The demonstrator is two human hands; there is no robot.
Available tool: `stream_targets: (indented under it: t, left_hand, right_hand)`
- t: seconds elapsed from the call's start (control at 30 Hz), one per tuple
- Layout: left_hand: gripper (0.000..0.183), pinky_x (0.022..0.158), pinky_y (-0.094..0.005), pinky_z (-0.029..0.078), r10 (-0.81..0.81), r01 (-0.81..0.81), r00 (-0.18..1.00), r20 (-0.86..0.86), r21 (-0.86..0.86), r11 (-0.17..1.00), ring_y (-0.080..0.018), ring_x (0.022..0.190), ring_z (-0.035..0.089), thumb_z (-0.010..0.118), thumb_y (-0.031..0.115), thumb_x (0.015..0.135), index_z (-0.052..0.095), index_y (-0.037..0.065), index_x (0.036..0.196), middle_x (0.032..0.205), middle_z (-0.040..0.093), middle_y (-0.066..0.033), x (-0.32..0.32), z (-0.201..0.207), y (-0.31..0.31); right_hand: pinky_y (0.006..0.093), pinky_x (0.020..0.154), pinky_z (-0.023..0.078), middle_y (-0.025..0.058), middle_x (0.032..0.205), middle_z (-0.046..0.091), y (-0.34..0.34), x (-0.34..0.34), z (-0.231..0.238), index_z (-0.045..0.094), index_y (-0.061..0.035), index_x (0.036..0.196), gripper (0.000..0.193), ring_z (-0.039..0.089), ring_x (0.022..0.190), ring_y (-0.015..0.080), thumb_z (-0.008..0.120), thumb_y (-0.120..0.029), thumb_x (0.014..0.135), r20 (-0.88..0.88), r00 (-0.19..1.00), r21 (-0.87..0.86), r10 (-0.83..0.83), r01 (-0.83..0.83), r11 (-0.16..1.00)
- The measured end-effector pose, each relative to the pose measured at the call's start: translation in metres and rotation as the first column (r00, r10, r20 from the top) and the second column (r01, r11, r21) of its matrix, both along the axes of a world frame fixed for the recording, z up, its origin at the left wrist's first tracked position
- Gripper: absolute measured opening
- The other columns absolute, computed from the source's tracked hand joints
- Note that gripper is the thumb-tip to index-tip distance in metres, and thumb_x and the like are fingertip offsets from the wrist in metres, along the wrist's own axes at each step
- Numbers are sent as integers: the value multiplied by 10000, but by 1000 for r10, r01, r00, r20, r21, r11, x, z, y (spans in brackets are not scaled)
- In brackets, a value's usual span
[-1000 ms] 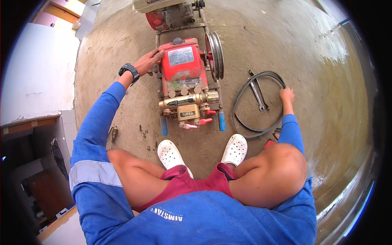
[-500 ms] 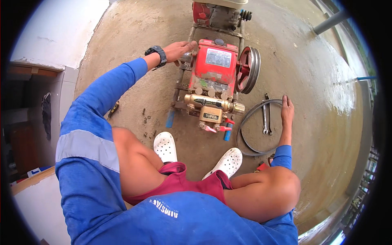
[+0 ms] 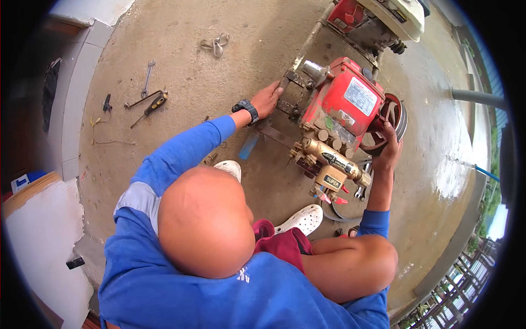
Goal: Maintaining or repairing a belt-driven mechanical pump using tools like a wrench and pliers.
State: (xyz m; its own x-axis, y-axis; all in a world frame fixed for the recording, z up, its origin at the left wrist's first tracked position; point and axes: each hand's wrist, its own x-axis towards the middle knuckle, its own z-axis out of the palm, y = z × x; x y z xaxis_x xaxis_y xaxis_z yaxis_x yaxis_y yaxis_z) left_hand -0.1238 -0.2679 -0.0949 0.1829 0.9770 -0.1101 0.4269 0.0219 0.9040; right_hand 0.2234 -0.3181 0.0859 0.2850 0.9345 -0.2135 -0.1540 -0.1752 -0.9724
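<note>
In front of me stands a red pump [image 3: 334, 101] with a brass valve head [image 3: 329, 156], bolted to a rusty metal frame [image 3: 302, 52]. My left hand [image 3: 267, 100] is closed on the frame's left rail, its fingertips partly hidden behind the bar. On the pump's right side is a grooved pulley wheel [image 3: 404, 123] with red spokes. My right hand [image 3: 388, 147] grips its near edge, fingers reaching in at the spokes. Below the right forearm a black belt [image 3: 334, 215] lies on the floor, partly covered by the pump and arm.
An engine [image 3: 356, 22] sits at the frame's far end. On the floor at left lie a wrench [image 3: 148, 78], a screwdriver [image 3: 150, 108] and a metal clamp-like piece [image 3: 217, 45]. More wrenches [image 3: 360, 192] lie beside the belt. A white wall [image 3: 46, 241] stands at the left.
My view has swung to the left. My left hand has gone from the pump's side to the frame rail. My right hand has left the belt and taken hold of the pulley wheel.
</note>
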Motion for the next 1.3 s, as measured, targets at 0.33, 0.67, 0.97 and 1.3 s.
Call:
stream_targets:
  t: [0.33, 0.67, 0.97, 1.3]
  left_hand:
    - [555, 1025, -479, 442, 125, -107, 982, 139, -128, 986, -493, 1212, 551, 390, 362, 1069, 387, -15, 1477, 1309, 572, -335, 17, 5, -14]
    - [553, 1002, -461, 458, 102, -89, 991, 89, -131, 987, -485, 1184, 574, 398, 356, 1070, 378, -8, 1487, 1273, 595, -333, 21, 6, -17]
    - [535, 960, -481, 474, 115, -106, 992, 48, -160, 981, -483, 1136, 601, 398, 354, 1072, 395, -1, 1472, 1231, 597, -352, 28, 7, -11]
    - [527, 887, -452, 496, 118, -118, 988, 96, -6, 993, -421, 1032, 652, 444, 366, 1056, 447, -12, 1424, 1141, 659, -287, 19, -26, -4]
  right_hand:
    - [439, 1004, 526, 172, 1295, 616, -3, -3, 1, 454, 30, 1443, 583, 655, 1112, 263, 530, -69, 874, 1, 1000, -73, -17, 17, 997]
    - [422, 1008, 504, 150, 1277, 641, -6, -21, 14, 482, -12, 1460, 574, 639, 1117, 239, 525, -131, 900, 21, 1000, -32, 9, -8, 999]
    - [424, 1077, 452, 202, 1322, 563, -7, -23, 15, 476, 67, 1406, 590, 613, 1180, 272, 525, -76, 836, -9, 1000, 47, -6, 7, 999]
    - [400, 1070, 454, 163, 1305, 582, -2, -21, 10, 505, 46, 1384, 542, 611, 1173, 246, 577, -102, 867, -44, 999, 82, 28, -25, 996]
